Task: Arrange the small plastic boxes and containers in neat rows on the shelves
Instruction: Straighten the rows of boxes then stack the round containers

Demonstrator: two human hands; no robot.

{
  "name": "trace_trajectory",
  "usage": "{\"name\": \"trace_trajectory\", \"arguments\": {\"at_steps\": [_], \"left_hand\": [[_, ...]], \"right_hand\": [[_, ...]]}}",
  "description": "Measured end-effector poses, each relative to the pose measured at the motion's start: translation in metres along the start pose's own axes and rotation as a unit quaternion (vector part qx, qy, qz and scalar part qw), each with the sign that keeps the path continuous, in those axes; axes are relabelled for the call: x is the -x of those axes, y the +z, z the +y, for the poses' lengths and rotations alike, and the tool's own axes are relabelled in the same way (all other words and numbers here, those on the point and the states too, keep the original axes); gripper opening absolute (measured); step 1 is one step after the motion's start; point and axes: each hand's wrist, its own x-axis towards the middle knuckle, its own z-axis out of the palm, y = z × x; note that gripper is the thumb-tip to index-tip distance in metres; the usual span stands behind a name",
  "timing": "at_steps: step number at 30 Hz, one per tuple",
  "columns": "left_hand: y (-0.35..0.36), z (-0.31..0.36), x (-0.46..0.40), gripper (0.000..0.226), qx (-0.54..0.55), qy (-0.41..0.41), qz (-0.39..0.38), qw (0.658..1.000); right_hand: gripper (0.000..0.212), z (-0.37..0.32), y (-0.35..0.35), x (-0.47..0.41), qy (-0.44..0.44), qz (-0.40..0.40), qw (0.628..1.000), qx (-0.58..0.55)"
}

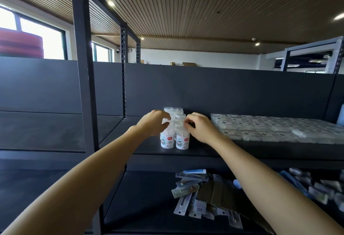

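Note:
Several clear round plastic containers (182, 138) with white labels stand in two short rows on the dark upper shelf (204, 151). My left hand (153, 123) rests on the left row, its fingers curled over the top of a container. My right hand (202, 129) touches the right row from the side, fingertips pinched at a container's lid. To the right lie flat clear plastic boxes (275, 128) laid in neat rows on the same shelf.
A black upright post (83, 78) stands at the left. The lower shelf (141, 197) holds a loose heap of blister packs (188, 193), a brown cardboard piece (223, 197), a blue tube (194, 171) and more small packets (320, 188) at the right.

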Motion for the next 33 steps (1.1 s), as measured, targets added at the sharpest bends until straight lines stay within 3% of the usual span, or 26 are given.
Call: {"name": "trace_trajectory", "arguments": {"at_steps": [6,12,18,33], "left_hand": [[0.0,-0.003,-0.017,0.034,0.014,-0.042,-0.017,0.999],[0.004,-0.005,-0.032,0.038,-0.001,-0.027,-0.066,0.997],[0.01,-0.012,-0.047,0.036,0.021,-0.02,-0.094,0.995],[0.001,-0.01,-0.043,0.026,0.031,-0.021,-0.09,0.995]], "right_hand": [[0.014,0.005,0.0,-0.025,0.043,-0.029,0.999,0.0],[0.018,0.013,0.002,-0.045,0.059,-0.055,0.997,-0.01],[0.025,0.021,0.008,-0.053,0.08,-0.145,0.986,-0.021],[0.026,0.008,0.014,-0.048,0.076,-0.127,0.989,0.012]]}}
